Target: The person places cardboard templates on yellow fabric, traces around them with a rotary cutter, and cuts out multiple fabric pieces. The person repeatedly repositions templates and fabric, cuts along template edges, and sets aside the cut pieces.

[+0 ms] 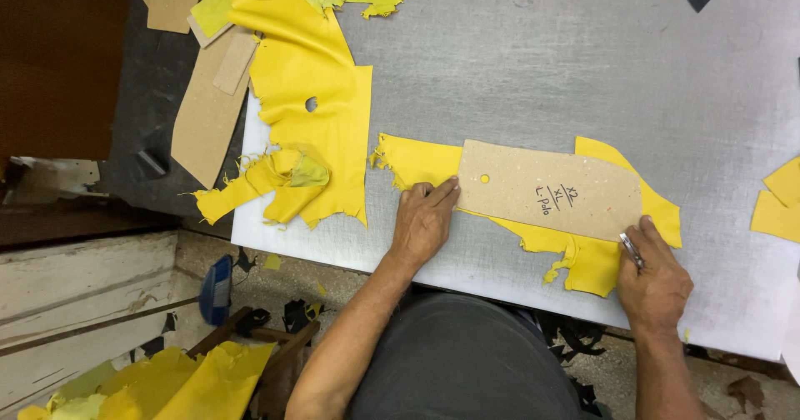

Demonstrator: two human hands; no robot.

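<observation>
No bin, box or tray shows here; everything lies loose on the grey cutting board (583,70). Near its front edge lies 1 ragged piece of yellow leather (417,160), and on top of it rests a long cardboard pattern (533,188) with 1 small hole near its left end. The left hand (423,220) lies flat, fingers extended and pressing on the pattern's left end where it meets the leather, gripping nothing. The right hand (654,278) is curled shut around a slim metal cutting tool (631,249), whose tip sits at the pattern's lower right corner, touching the leather there. A larger yellow leather scrap (321,112) with 1 round hole lies at the board's left edge, well apart from both hands.
</observation>
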